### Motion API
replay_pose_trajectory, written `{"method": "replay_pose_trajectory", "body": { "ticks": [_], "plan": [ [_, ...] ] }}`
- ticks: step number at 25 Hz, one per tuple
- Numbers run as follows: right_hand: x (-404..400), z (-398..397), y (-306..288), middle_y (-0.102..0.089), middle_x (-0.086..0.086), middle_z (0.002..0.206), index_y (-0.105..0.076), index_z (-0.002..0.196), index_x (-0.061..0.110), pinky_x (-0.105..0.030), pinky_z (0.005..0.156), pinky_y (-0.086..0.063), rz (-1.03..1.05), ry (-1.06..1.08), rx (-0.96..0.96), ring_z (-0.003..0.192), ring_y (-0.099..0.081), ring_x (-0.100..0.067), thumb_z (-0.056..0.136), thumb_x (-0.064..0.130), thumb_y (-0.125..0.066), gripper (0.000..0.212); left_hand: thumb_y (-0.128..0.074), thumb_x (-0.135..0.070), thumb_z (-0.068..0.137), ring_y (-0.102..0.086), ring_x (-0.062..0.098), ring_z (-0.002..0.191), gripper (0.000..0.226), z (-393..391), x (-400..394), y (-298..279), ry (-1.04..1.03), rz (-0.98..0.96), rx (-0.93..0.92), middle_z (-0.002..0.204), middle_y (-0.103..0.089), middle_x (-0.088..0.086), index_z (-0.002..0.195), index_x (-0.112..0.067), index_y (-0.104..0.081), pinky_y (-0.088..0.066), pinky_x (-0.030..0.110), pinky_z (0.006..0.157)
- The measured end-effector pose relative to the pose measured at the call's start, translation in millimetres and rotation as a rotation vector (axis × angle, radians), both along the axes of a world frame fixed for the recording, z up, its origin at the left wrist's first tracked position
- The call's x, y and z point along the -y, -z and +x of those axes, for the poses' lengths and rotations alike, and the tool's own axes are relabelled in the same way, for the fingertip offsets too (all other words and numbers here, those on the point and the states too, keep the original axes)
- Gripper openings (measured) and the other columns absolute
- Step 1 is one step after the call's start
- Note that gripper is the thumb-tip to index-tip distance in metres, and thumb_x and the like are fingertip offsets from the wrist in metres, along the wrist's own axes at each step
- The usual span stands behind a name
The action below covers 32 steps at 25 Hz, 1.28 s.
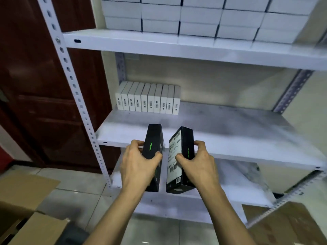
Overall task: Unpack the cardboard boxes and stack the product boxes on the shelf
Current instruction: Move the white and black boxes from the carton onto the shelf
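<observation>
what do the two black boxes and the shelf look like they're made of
Black boxes: likely printed paperboard with a slight sheen, given the crisp folded edges, green print and white barcode label. Shelf: probably painted metal, pale matte grey, given the thin board and the perforated upright.

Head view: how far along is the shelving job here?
Done: white boxes fill the top shelf, and a row of white boxes stands at the back left of the middle shelf. In hand: the left hand and right hand each grip a black box. Left: opened cardboard boxes on the floor.
</observation>
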State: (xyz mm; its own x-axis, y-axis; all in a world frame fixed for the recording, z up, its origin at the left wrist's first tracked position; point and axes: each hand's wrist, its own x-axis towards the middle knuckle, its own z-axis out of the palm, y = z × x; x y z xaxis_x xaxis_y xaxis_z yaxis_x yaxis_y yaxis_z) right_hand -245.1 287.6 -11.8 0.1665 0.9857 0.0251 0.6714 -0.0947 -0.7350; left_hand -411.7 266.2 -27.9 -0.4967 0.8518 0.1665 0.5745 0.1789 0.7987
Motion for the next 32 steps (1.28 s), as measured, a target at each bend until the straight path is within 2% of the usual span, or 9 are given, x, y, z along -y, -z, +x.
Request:
{"method": "replay_pose_trajectory", "body": {
  "ticks": [4, 9, 13, 15, 18, 23, 27, 30, 32],
  "plan": [
    [-4, 38, -2, -0.070, 0.009, 0.092, -0.043, 0.129, 0.031, -0.033, 0.068, -0.054, 0.003, 0.077, 0.013, 0.083, -0.066, -0.017, 0.078, 0.047, -0.066, 0.058, -0.068, -0.058, 0.067, -0.065, 0.017, 0.089, 0.049, 47, -15, -6, 0.067, 0.006, -0.008, 0.096, -0.066, -0.009, 0.107, -0.032, -0.052, -0.056, 0.041, 0.075],
    [-21, 66, -3, -0.071, 0.010, 0.091, -0.046, 0.126, 0.033, -0.028, 0.062, -0.047, 0.001, 0.154, -0.039, 0.082, -0.064, -0.016, 0.080, 0.050, -0.069, 0.054, -0.069, -0.054, 0.067, -0.062, 0.021, 0.096, 0.050, 85, -44, -10, 0.162, -0.011, 0.033, 0.099, -0.064, -0.006, 0.108, -0.029, -0.055, -0.054, 0.041, 0.080],
    [-43, 79, 0, -0.071, 0.012, 0.088, -0.047, 0.124, 0.036, -0.037, 0.078, -0.057, 0.020, 0.173, -0.040, 0.085, -0.068, -0.014, 0.078, 0.059, -0.068, 0.055, -0.073, -0.050, 0.070, -0.064, 0.020, 0.097, 0.051, 99, -70, -10, 0.208, -0.016, 0.062, 0.102, -0.066, -0.005, 0.111, -0.027, -0.056, -0.055, 0.041, 0.082],
    [-55, 83, 0, -0.072, 0.011, 0.089, -0.047, 0.126, 0.034, -0.033, 0.073, -0.056, 0.018, 0.158, -0.056, 0.084, -0.068, -0.012, 0.079, 0.060, -0.070, 0.058, -0.076, -0.048, 0.072, -0.065, 0.018, 0.096, 0.051, 102, -83, -10, 0.226, -0.027, 0.085, 0.102, -0.066, -0.006, 0.113, -0.025, -0.057, -0.054, 0.035, 0.079],
    [-74, 85, 0, -0.073, 0.008, 0.096, -0.048, 0.130, 0.032, -0.026, 0.067, -0.053, 0.006, 0.145, -0.107, 0.083, -0.069, -0.009, 0.080, 0.057, -0.074, 0.062, -0.078, -0.044, 0.075, -0.065, 0.018, 0.094, 0.048, 104, -101, -12, 0.248, -0.070, 0.119, 0.102, -0.068, -0.008, 0.114, -0.025, -0.055, -0.048, 0.029, 0.075],
    [-99, 80, 3, -0.071, 0.002, 0.111, -0.051, 0.135, 0.027, -0.019, 0.064, -0.048, -0.001, 0.117, -0.210, 0.082, -0.065, -0.009, 0.087, 0.045, -0.074, 0.057, -0.080, -0.042, 0.079, -0.066, 0.016, 0.097, 0.048, 99, -130, -11, 0.308, -0.095, 0.165, 0.098, -0.064, -0.013, 0.117, -0.025, -0.057, -0.056, 0.037, 0.085],
    [-114, 77, 9, -0.071, 0.002, 0.117, -0.056, 0.130, 0.028, -0.023, 0.069, -0.051, 0.028, 0.146, -0.258, 0.087, -0.066, -0.010, 0.092, 0.037, -0.070, 0.042, -0.078, -0.035, 0.083, -0.067, 0.014, 0.100, 0.040, 93, -151, -5, 0.367, -0.076, 0.241, 0.099, -0.064, -0.015, 0.118, -0.024, -0.061, -0.057, 0.041, 0.090],
    [-124, 80, 13, -0.070, 0.004, 0.114, -0.059, 0.121, 0.025, -0.021, 0.068, -0.049, 0.035, 0.189, -0.289, 0.087, -0.065, -0.008, 0.092, 0.032, -0.068, 0.031, -0.075, -0.027, 0.087, -0.068, 0.006, 0.088, 0.033, 93, -163, -1, 0.394, -0.065, 0.291, 0.108, -0.069, -0.009, 0.117, -0.024, -0.062, -0.057, 0.034, 0.089],
    [-130, 81, 15, -0.068, 0.004, 0.109, -0.060, 0.118, 0.021, -0.017, 0.063, -0.045, 0.034, 0.208, -0.335, 0.085, -0.064, -0.006, 0.093, 0.027, -0.067, 0.027, -0.071, -0.022, 0.090, -0.063, -0.005, 0.082, 0.030, 93, -169, 1, 0.408, -0.058, 0.338, 0.111, -0.069, -0.007, 0.119, -0.021, -0.062, -0.053, 0.017, 0.078]
  ]
}}
